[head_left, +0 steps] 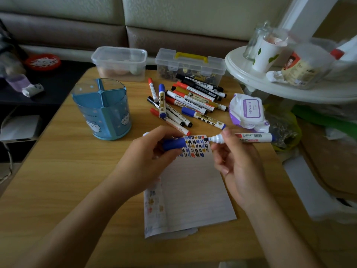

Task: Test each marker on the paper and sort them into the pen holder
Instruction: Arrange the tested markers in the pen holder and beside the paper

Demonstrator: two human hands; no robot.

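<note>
– Above the paper's (193, 190) top edge: both hands raised, facing each other. Left hand (150, 151), fingers curled round a blue cap (173, 144), open end to the right.

– Right hand (237, 163)?

– Thumb and fingertips pinch the marker (251, 137) just behind its neck. Barrel level, white, blue tail end; bare tip points left at the cap. Tip and cap near, not touching.

– Paper?

– Flat on the table (77, 180), rows of coloured test marks along its top, partly under the hands.

– Pen holder (102, 109)?

– Blue, upright, four compartments, left of the hands and well apart.

– Other markers (189, 99)?

– Loose heap beyond the paper, capped, red, blue, black, yellow. Wipes pack (247, 111) just right of the heap.
</note>
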